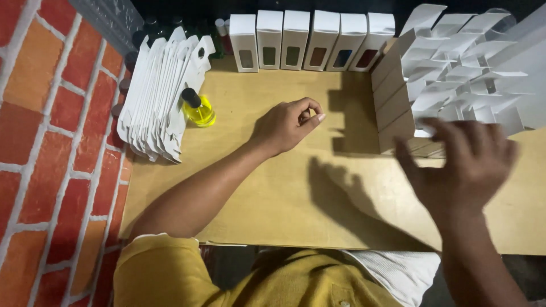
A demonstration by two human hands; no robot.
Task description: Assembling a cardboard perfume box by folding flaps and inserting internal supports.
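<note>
Hands over the packing board
I see my left hand [287, 124] loosely curled, empty, right of the yellow bottle [198, 107]; my right hand [463, 162] spread, blurred, before open white cartons [455, 68].

Left hand [287, 124] (curled) near yellow bottle [198, 108]

Flat carton stack [156, 96] at table's [273, 210] left, bottle [199, 108] just beside it, boxed row [310, 40] behind, open cartons [460, 74] right, hands between.

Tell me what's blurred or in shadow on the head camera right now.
Head view: the right hand is motion-blurred, raised near the open white cartons; the left hand is sharp; hard shadows of both hands fall on the wooden table; the top edge is dark.
</note>
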